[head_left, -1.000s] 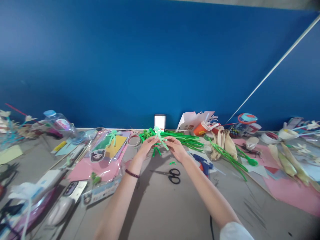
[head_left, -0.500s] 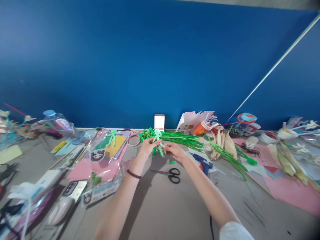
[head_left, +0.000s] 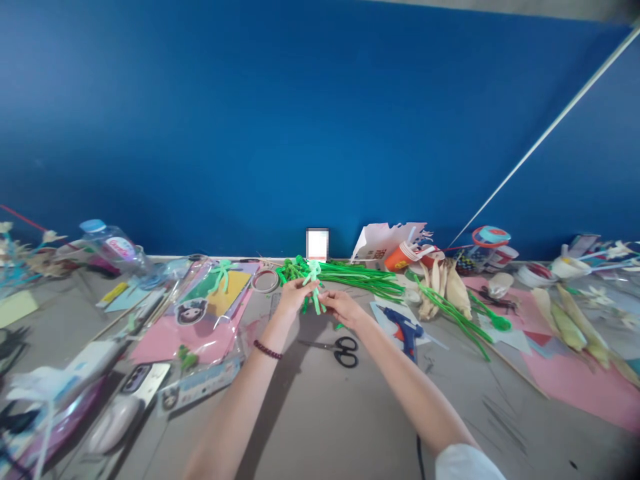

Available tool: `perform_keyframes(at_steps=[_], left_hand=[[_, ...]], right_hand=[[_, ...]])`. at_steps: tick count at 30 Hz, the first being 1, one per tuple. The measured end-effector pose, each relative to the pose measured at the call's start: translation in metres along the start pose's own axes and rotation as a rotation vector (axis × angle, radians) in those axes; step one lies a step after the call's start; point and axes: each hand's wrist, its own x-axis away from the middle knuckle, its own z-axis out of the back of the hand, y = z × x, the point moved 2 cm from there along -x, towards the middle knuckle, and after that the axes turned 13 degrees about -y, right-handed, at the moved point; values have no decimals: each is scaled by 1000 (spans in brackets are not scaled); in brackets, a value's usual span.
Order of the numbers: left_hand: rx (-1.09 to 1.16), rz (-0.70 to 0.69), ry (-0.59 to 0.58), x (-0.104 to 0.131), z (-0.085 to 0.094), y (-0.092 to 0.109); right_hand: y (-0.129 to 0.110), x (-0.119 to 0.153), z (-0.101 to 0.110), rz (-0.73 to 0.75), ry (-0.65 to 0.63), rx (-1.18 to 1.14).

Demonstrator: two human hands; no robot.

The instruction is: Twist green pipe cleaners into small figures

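Between my two hands is a small light-green pipe-cleaner figure with several dangling limbs. My left hand, with a dark beaded bracelet on its wrist, pinches the figure from the left. The fingers of my right hand are pressed together at its lower right part. Just behind the hands lies a bundle of green pipe cleaners. Black-handled scissors rest on the table below my right hand, and a small green scrap sits by that hand.
A blue glue gun lies right of my right hand. Pink sheets, a phone and a plastic bottle are at left. Corn husks, an orange cup and more green stems are at right.
The view has shifted slightly. My right hand has moved a little left along the figure, and its limbs hang differently between my fingers.
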Motion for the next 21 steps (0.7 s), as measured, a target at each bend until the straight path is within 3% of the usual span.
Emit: perform_keyframes(at_steps=[4,7,10,13,21], left_hand=[[29,45,-116,-1,6,4],[-37,42,-173,1,6,7],[-55,39,-204,4,1,9],[11,64,-248,9,-5,13],[160,113,-352,12,-9,12]], right_hand=[[-13,1,2,87,-29,89],[-27,3,11,252,114,157],[-39,9,17,452,252,467],[-44,16,15,606,286,862],[-46,27,10,697,253,1318]])
